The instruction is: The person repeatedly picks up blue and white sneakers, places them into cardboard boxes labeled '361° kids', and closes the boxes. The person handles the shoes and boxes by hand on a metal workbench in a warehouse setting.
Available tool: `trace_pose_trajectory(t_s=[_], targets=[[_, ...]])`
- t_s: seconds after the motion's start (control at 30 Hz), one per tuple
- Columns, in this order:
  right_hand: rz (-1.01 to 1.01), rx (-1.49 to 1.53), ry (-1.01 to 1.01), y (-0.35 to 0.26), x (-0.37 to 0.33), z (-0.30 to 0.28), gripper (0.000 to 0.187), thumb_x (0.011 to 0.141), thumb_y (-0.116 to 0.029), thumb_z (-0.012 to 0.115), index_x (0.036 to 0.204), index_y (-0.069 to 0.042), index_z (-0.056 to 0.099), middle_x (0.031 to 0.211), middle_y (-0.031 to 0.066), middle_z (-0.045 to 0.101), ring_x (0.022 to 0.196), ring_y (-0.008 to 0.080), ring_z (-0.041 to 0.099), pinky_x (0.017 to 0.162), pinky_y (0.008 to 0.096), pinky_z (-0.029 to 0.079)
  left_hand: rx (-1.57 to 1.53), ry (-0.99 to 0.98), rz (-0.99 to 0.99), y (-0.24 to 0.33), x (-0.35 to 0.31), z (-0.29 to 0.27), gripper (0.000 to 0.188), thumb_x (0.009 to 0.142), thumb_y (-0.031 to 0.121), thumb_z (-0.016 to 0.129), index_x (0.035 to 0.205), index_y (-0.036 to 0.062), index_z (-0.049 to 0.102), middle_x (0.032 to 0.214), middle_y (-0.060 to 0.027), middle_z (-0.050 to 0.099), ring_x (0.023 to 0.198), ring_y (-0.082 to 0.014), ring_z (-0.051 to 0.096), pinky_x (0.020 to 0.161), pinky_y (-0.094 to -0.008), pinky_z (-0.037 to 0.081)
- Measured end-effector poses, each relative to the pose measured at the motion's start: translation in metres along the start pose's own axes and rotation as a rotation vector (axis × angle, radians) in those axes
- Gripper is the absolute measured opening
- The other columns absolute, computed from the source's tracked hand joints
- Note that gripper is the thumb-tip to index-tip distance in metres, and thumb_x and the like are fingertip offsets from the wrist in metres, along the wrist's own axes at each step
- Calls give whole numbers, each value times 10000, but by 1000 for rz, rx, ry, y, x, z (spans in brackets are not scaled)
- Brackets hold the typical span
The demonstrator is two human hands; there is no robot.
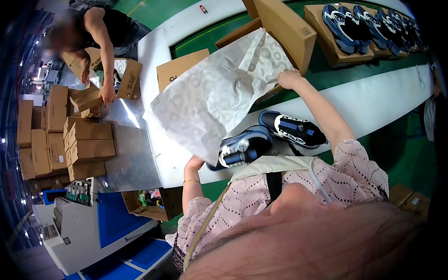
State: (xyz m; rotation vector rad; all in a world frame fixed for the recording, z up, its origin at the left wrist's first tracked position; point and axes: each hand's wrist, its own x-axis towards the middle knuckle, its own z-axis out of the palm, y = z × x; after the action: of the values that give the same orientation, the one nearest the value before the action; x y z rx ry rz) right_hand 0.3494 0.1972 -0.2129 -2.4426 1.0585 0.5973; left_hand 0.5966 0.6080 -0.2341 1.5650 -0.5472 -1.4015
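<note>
A large sheet of white patterned tissue paper [198, 99] spreads out of an open brown shoe box [307, 46] and drapes over its near left side. My right hand [289, 80] is closed on the paper's edge at the box's near right corner. Down at the paper's lower left edge, my left hand [194, 163] is closed on it, the fingertips partly hidden by the sheet. Two blue, black and white sneakers lie close to my body: the left sneaker [246, 146] is partly under the paper, the right sneaker [293, 129] in full sight.
Several sneakers [346, 29] sit on brown boxes at the right. Another brown box [182, 67] stands behind the paper. At the far left a co-worker [102, 35] handles a box beside stacked cartons [88, 140]. A white and blue machine [84, 229] stands lower left.
</note>
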Motion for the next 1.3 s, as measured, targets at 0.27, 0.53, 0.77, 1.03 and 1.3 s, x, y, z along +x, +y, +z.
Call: trace_pose_trajectory(t_s=[0.27,0.53,0.77,1.03,1.3], targets=[[-105,448,583,5,-112,5,205,804,-265,642,850,-82,562,860,87,605,766,216,588,660,328,464,1121,534,105,135,74,82,437,755,393,660,1047,72,604,1092,-146,572,964,-319,569,842,-366,457],[-341,550,1091,51,-106,-25,274,850,-181,573,1107,-87,559,1186,93,539,1110,267,482,911,359,381,1227,177,572,137,293,174,395,838,263,546,1188,89,491,1144,-128,496,1027,-289,504,853,-363,434],[-262,11,628,50,-60,31,612,807,-304,618,1355,-283,348,1436,15,283,1295,325,284,1011,540,262,893,-73,427,95,257,133,462,909,286,443,1326,103,364,1351,-114,371,1236,-277,363,984,-366,351],[-381,462,439,54,-167,13,446,748,-291,686,1114,-101,514,1237,119,475,1093,295,489,872,391,426,220,178,189,108,221,166,676,810,288,662,1286,14,268,1177,-154,502,954,-222,575,728,-328,524],[-160,422,32,65,-246,67,609,733,-303,685,1233,-98,405,921,148,618,818,315,613,685,404,485,536,13,263,135,373,304,674,779,295,658,1254,5,279,1107,-205,558,887,-311,623,613,-376,561]])
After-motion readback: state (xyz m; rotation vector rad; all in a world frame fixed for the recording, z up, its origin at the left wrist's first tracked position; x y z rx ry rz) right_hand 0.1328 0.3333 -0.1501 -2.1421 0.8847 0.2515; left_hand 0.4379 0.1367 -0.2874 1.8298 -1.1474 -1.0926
